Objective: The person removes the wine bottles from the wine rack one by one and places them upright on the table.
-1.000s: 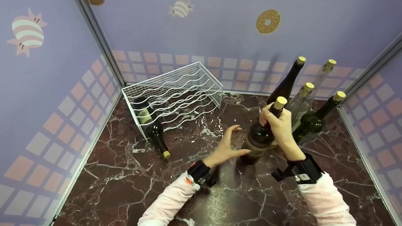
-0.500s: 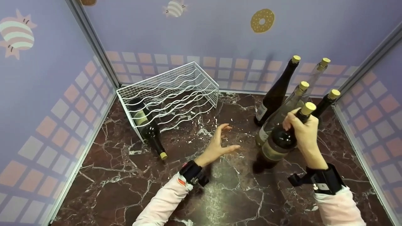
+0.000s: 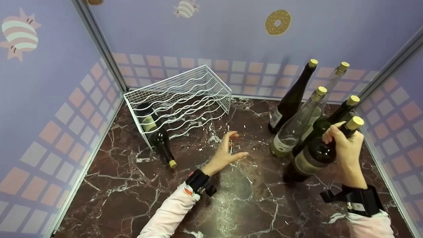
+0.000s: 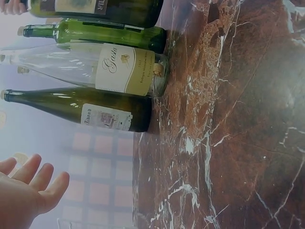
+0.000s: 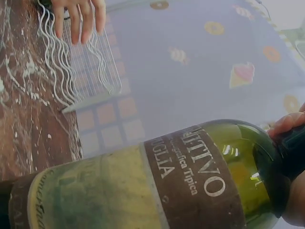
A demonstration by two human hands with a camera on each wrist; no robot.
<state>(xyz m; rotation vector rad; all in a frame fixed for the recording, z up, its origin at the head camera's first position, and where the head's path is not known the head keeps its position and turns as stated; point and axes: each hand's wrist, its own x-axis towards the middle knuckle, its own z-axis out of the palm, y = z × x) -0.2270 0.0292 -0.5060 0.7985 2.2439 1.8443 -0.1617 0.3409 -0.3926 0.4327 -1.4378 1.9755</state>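
Observation:
My right hand (image 3: pixel 347 142) grips the neck of a dark wine bottle (image 3: pixel 309 160), just below its cork. That bottle leans, its base toward the left, in front of the other bottles; its brown and yellowish label fills much of the right wrist view. Whether its base touches the tabletop I cannot tell. My left hand (image 3: pixel 223 153) is over the middle of the tabletop with fingers spread and holds nothing. Another dark wine bottle (image 3: pixel 160 137) lies in the left end of the white wire wine rack (image 3: pixel 178 99), its corked neck sticking out toward the front.
Several corked bottles stand at the right: a tall dark bottle (image 3: pixel 290 99), a clear bottle with a white label (image 3: pixel 286 140), a green bottle (image 3: pixel 333 114) and another clear bottle (image 3: pixel 330 79). Patterned walls (image 3: pixel 244 33) enclose the marbled tabletop (image 3: pixel 251 205) at back and sides.
My right hand has carried the gripped bottle to the right, in front of the standing bottles. My left hand has drawn slightly left, away from that bottle.

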